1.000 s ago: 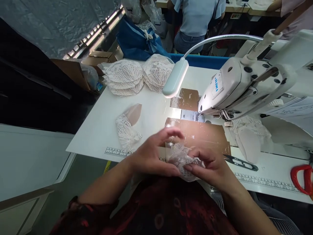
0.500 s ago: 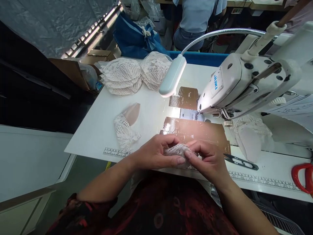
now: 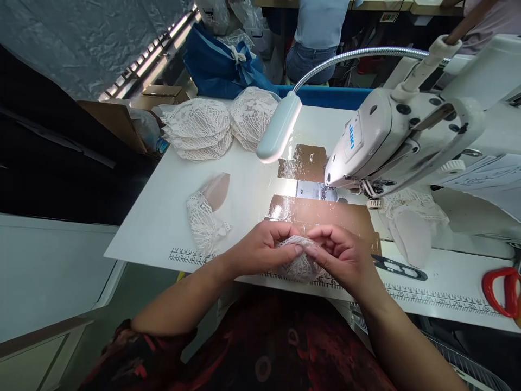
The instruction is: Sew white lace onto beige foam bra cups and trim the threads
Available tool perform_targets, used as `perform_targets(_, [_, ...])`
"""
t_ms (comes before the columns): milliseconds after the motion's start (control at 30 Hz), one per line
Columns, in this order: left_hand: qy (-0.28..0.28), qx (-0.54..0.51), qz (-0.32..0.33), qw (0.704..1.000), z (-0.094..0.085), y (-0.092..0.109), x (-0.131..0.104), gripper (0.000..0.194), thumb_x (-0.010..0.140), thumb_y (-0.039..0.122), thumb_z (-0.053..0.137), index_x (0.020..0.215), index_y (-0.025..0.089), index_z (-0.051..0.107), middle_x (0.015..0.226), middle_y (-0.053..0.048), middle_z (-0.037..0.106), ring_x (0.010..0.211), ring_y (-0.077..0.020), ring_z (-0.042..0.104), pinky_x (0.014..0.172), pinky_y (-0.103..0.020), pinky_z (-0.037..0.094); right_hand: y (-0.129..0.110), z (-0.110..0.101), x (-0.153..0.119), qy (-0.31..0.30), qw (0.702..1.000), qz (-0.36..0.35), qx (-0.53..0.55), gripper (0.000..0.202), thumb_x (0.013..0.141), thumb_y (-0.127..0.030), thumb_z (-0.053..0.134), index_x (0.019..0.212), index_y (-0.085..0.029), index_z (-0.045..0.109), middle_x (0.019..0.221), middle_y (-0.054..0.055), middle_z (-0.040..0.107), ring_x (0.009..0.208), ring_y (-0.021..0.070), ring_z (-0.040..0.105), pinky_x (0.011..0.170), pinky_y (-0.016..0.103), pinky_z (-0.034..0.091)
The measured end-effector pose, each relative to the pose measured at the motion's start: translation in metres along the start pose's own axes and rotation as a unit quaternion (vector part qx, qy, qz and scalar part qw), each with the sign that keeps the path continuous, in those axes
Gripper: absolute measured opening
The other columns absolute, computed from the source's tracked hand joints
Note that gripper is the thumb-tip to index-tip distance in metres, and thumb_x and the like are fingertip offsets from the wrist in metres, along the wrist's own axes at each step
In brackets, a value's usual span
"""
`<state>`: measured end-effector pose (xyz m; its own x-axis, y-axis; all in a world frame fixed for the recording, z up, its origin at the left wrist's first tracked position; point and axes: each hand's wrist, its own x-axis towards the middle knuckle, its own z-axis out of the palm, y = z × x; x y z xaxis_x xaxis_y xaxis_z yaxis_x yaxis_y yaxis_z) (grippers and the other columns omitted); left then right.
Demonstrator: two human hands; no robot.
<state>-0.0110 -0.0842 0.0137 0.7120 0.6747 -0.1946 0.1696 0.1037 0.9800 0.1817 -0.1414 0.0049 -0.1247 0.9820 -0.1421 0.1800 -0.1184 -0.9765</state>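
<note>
Between my two hands, above the ruler strip at the table's front edge, is a small white lace piece [image 3: 302, 267]. My left hand [image 3: 271, 250] pinches its left side with thumb and fingers. On its right side, my right hand [image 3: 337, 252] grips the top edge near the left thumb. The lace bulges downward below the thumbs. Another lace piece with a beige cup [image 3: 202, 222] lies to the left on the white table [image 3: 154, 217]. Behind my hands are brown taped sheets [image 3: 334, 214] and the sewing machine [image 3: 362, 141].
Stacked lace cups [image 3: 197, 130] stand at the back left near a blue cloth bundle [image 3: 223, 65]. A lamp [image 3: 280, 127] hangs over the table. Thread snips [image 3: 401, 267], red-handled scissors [image 3: 501, 292] and more lace [image 3: 413, 228] lie right. A person [image 3: 317, 32] sits beyond.
The lace piece now hangs lower and more spread out below my thumbs. My hands have drawn closer together at its top edge. The whole view has shifted slightly.
</note>
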Motion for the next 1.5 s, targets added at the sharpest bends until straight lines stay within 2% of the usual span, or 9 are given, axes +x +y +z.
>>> perform_targets(367, [-0.036,0.044,0.077,0.995,-0.004,0.01,0.005,0.021,0.08,0.032,0.068,0.09,0.016,0.057,0.085,-0.004,0.058,0.078,-0.0155,0.053,0.071,-0.026,0.043,-0.018,-0.01,-0.005,-0.015,0.999,-0.031,-0.034,0.017,0.084,-0.029,0.064,0.071,-0.019,0.063,0.061,-0.002,0.06,0.054,0.0111,0.051,0.052,0.024,0.041])
perform_targets(500, [-0.093,-0.001,0.054,0.994,-0.005,0.013,0.01,0.019,0.089,0.031,0.058,0.086,0.014,0.064,0.075,-0.004,0.06,0.067,-0.0125,0.052,0.061,-0.023,0.041,-0.021,-0.013,-0.007,-0.032,0.999,-0.028,-0.018,0.017,0.084,-0.03,0.065,0.071,-0.019,0.063,0.06,-0.001,0.059,0.055,0.011,0.05,0.051,0.023,0.04])
perform_targets(867, [0.012,-0.135,-0.006,0.991,0.019,-0.004,0.02,0.026,0.081,0.036,0.069,0.074,0.012,0.062,0.064,0.001,0.053,0.057,-0.0078,0.045,0.053,-0.02,0.037,-0.002,-0.02,0.008,-0.032,0.993,0.044,0.106,0.021,0.074,-0.036,0.075,0.069,-0.018,0.064,0.058,-0.004,0.053,0.05,0.0079,0.043,0.046,0.02,0.035])
perform_targets(967, [0.074,-0.204,-0.053,0.975,0.005,-0.004,0.018,0.03,0.076,0.039,0.072,0.07,0.013,0.058,0.06,0.001,0.053,0.052,-0.0082,0.046,0.049,-0.019,0.037,0.003,-0.03,0.008,-0.021,0.995,0.036,0.095,0.021,0.076,-0.039,0.073,0.079,-0.019,0.067,0.07,0.0,0.062,0.061,0.0113,0.054,0.055,0.023,0.046])
perform_targets(1033, [0.167,-0.185,-0.048,0.967,-0.016,0.003,0.013,0.029,0.073,0.038,0.073,0.069,0.014,0.057,0.06,0.001,0.054,0.052,-0.0095,0.048,0.048,-0.02,0.037,0.008,-0.043,0.004,0.015,0.997,0.027,0.074,0.022,0.077,-0.04,0.072,0.086,-0.02,0.068,0.083,0.003,0.066,0.072,0.0144,0.06,0.063,0.026,0.05])
perform_targets(1133, [0.348,-0.018,0.031,0.937,-0.049,0.018,0.007,0.021,0.074,0.034,0.072,0.071,0.015,0.062,0.063,0.002,0.055,0.056,-0.0107,0.048,0.052,-0.021,0.037,0.014,-0.064,-0.005,0.072,0.996,0.034,0.027,0.022,0.079,-0.041,0.07,0.09,-0.021,0.068,0.084,0.003,0.065,0.073,0.0153,0.06,0.062,0.026,0.05])
perform_targets(1200, [0.392,0.141,0.084,0.905,-0.057,0.024,0.015,0.017,0.077,0.031,0.069,0.07,0.017,0.063,0.061,0.002,0.053,0.058,-0.0117,0.046,0.056,-0.023,0.036,0.015,-0.075,-0.008,0.085,0.996,0.036,-0.008,0.021,0.081,-0.04,0.068,0.091,-0.021,0.069,0.08,0.002,0.063,0.07,0.0157,0.058,0.061,0.027,0.049])
perform_targets(1333, [0.251,0.332,0.146,0.897,-0.027,0.007,0.063,0.023,0.076,0.027,0.062,0.057,0.02,0.051,0.058,0.0,0.041,0.061,-0.0166,0.039,0.067,-0.03,0.036,0.011,-0.084,0.002,0.063,0.992,-0.003,-0.113,0.019,0.085,-0.037,0.062,0.097,-0.024,0.069,0.086,0.002,0.068,0.074,0.0172,0.06,0.067,0.03,0.048])
perform_targets(1500, [0.177,0.332,0.15,0.914,0.033,-0.024,0.105,0.033,0.076,0.025,0.055,0.052,0.025,0.034,0.053,-0.001,0.029,0.064,-0.0235,0.04,0.073,-0.039,0.037,0.007,-0.076,0.029,0.026,0.961,-0.034,-0.275,0.022,0.089,-0.027,0.052,0.1,-0.025,0.07,0.09,0.002,0.073,0.077,0.0207,0.065,0.069,0.031,0.047])
